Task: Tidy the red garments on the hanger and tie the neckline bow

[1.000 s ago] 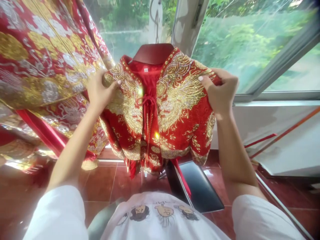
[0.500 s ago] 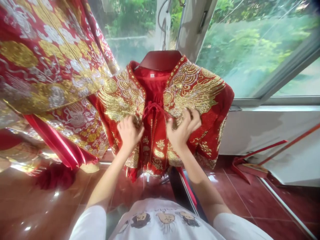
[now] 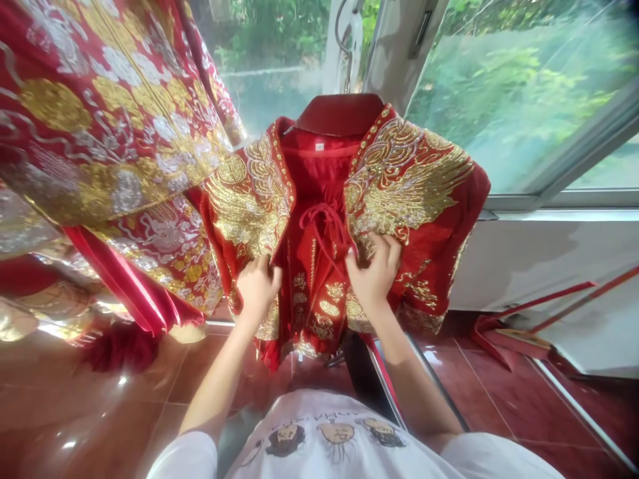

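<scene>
A red jacket [image 3: 424, 239] with gold and silver embroidery hangs on a dark red hanger [image 3: 344, 114] in front of me. Its two front panels stand apart, showing the red lining and a thin red cord [image 3: 324, 216] tied in a bow between them. My left hand [image 3: 258, 289] is closed on the edge of the left panel, below the gold embroidery. On the other panel, my right hand [image 3: 374, 273] pinches the front edge with its thumb inside and its fingers curled over the embroidered face. Gold-patterned red cloth [image 3: 329, 309] shows between my wrists.
Another embroidered red garment [image 3: 54, 106] hangs close at the left, with a shiny red sash [image 3: 117, 283] below it. Windows [image 3: 519, 100] stand behind. A red dustpan [image 3: 519, 339] and a long handle lean at the right wall on the tiled floor [image 3: 479, 392].
The front panels have spread wider apart, and the bow hangs freer between them. My left hand has slid lower along its edge. The view has shifted slightly left.
</scene>
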A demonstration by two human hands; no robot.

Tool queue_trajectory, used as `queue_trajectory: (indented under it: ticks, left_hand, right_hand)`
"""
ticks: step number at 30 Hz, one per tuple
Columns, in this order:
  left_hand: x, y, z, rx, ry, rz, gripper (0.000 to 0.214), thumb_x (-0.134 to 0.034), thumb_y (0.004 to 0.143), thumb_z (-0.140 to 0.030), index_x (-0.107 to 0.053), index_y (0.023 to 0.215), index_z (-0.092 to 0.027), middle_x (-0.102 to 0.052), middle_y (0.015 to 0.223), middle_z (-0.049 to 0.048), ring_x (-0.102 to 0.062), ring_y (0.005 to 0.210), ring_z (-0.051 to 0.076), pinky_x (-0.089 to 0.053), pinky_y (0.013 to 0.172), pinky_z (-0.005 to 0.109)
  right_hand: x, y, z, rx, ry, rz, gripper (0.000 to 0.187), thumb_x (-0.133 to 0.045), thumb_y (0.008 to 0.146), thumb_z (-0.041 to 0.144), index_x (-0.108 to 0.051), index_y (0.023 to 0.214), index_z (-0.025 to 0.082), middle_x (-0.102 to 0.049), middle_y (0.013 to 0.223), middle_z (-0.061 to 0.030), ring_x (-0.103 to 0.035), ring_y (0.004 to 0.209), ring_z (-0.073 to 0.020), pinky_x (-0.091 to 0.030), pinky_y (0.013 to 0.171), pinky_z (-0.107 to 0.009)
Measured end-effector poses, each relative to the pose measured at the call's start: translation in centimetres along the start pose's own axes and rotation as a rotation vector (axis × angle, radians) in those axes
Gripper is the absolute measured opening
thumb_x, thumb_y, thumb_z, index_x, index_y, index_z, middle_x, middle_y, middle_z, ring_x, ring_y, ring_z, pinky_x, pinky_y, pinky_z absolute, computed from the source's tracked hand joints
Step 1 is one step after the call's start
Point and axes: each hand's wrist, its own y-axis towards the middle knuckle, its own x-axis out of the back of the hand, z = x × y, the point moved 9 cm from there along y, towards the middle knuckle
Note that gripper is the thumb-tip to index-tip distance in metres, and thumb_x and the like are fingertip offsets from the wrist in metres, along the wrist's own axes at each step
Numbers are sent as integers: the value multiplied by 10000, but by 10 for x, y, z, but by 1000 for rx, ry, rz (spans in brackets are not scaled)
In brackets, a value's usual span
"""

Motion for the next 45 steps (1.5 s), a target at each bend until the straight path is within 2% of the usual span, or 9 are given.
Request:
queue_trajectory:
  ticks: [5,12,16,21,26,29,36,41,45]
  left_hand:
    - [3,-9,-17,-155,-105,107,260,-392,893,-268,-494,662,-207,-581,611,59,-549,554,196,-314,541,297]
    - [28,-17,-54,-307,-188,147,328,-364,906,-298,-442,601,-207,-555,551,59,-526,496,177,-275,500,287]
    - [27,-13,-56,-304,-218,120,327,-370,918,-301,-456,621,-195,-567,565,50,-523,495,168,-259,506,274]
    - [28,-15,-58,-356,-322,68,377,-339,941,-301,-429,595,-181,-500,525,18,-433,444,125,-237,502,245]
    - [66,-30,-98,-546,-544,-20,459,-308,973,-294,-358,531,-183,-377,456,-19,-317,405,96,-209,480,237]
    - [80,-31,-123,-625,-651,-56,495,-276,991,-309,-388,528,-176,-391,453,-20,-333,407,90,-233,485,234]
    - [4,5,-101,-295,-258,98,283,-421,944,-271,-601,765,-147,-629,671,39,-543,542,146,-290,519,253]
    - [-2,-16,-69,-159,-183,-223,227,-484,890,-259,-579,704,-170,-594,676,56,-565,646,176,-397,647,274]
    - [-18,-49,-43,29,-117,-395,197,-552,797,-204,-624,963,-127,-634,1012,166,-595,929,258,-424,801,355]
  right_hand:
    - [-13,-13,-1,90,229,366,394,-349,953,336,-421,592,196,-518,602,-33,-491,606,-157,-384,626,-290]
    - [9,-9,-1,-16,-99,57,266,-604,810,435,-548,827,176,-615,837,-104,-530,828,-246,-424,765,-367]
    - [-12,-7,-15,-77,-272,151,241,-599,784,364,-585,884,145,-628,925,-135,-517,874,-267,-396,751,-367]
    - [-23,-9,-7,-49,180,398,273,-439,804,284,-411,554,178,-518,604,-45,-445,645,-153,-294,589,-266]
    - [6,-4,51,32,908,540,326,-478,764,242,-324,489,163,-358,503,18,-340,496,-86,-288,533,-237]
    - [3,4,65,84,945,557,314,-441,760,248,-320,483,162,-386,518,8,-353,495,-87,-299,524,-234]
    - [-50,-3,26,18,536,468,266,-431,757,257,-353,514,183,-398,510,5,-350,529,-106,-278,547,-240]
    - [-41,-31,1,-32,231,155,266,-491,820,278,-376,591,202,-455,600,-24,-411,656,-157,-354,702,-296]
    - [-38,-57,-12,-23,-12,-37,90,-514,830,247,-526,858,162,-580,867,-110,-510,865,-223,-413,836,-373]
